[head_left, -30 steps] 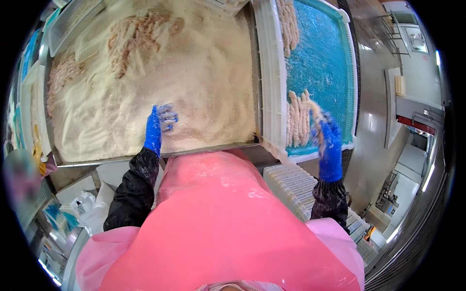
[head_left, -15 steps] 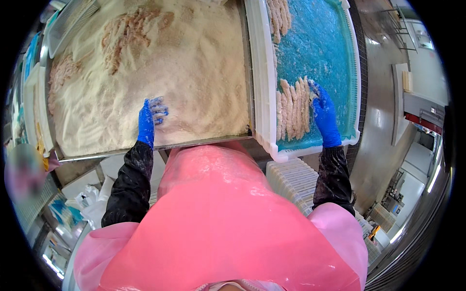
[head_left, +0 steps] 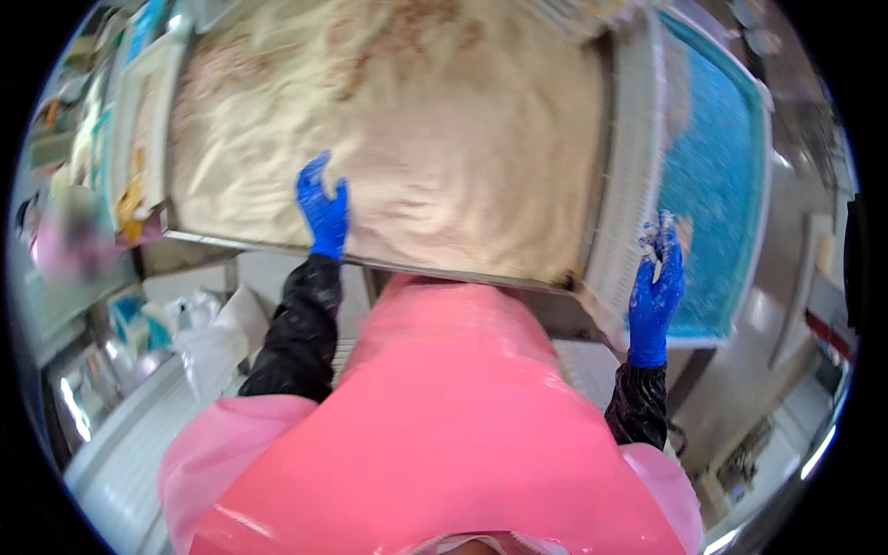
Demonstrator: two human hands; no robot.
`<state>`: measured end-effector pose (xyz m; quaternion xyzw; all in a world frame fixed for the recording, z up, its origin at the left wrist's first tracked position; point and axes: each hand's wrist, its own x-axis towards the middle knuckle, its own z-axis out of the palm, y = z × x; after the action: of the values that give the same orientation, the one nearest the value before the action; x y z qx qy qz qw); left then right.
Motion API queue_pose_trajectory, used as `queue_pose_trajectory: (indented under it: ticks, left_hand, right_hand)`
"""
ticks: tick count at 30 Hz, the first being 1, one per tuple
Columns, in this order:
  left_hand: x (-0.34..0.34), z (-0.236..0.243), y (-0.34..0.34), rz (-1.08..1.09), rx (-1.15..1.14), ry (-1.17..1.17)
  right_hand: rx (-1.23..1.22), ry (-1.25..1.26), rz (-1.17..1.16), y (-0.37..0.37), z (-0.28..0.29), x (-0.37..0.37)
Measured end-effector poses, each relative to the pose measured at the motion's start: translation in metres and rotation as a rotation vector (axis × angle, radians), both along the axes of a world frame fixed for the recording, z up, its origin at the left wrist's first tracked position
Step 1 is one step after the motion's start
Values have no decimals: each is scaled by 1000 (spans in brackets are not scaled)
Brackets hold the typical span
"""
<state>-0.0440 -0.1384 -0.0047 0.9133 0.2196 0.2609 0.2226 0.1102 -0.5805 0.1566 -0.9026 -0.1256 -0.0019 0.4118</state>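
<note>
My left hand [head_left: 324, 211], in a blue glove, hovers over the near left part of a wide tray [head_left: 444, 272] of pale breading powder [head_left: 462, 176]. Its thumb and fingers are spread, with nothing between them. My right hand [head_left: 657, 296], also blue-gloved, is over the left wall of a white crate [head_left: 638, 139] with a blue lining [head_left: 717, 176]. White coating clings to its fingers, which are bent and apart; I see nothing held. Pale coated strips [head_left: 684, 231] show just past those fingertips, mostly hidden. More strips [head_left: 678, 92] lie farther up the crate, blurred by motion.
Pinkish raw meat pieces [head_left: 398, 42] lie in the powder toward the far side. At the left, a person in pink [head_left: 79, 236] stands by a white container [head_left: 148, 120]. White plastic bags [head_left: 217, 333] are below the tray's left corner.
The view has swung, so tray and crate appear farther right. My left hand has lifted from the powder and spread its fingers. My right hand has drawn off the strips toward the crate's left wall.
</note>
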Motion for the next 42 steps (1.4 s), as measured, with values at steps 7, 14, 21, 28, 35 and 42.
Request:
queue_pose_trajectory:
  ticks: [7, 14, 21, 28, 35, 42]
  left_hand:
    - [0, -11, 11, -59, 36, 378]
    - [-24, -39, 69, 69, -505, 107]
    - [-23, 11, 79, -95, -3, 487]
    - [-47, -10, 85, -231, -187, 320]
    - [-40, 9, 103, 118, -1593, 0]
    - [-56, -6, 116, 23, -698, 89]
  right_hand:
    - [185, 70, 483, 181, -47, -13]
    - [243, 278, 699, 296, -115, 14]
    - [-122, -298, 545, 401, -172, 34]
    - [69, 138, 759, 388, -212, -8]
    - [-198, -348, 371, 445, -192, 57]
    - [71, 239, 468, 426, -203, 66]
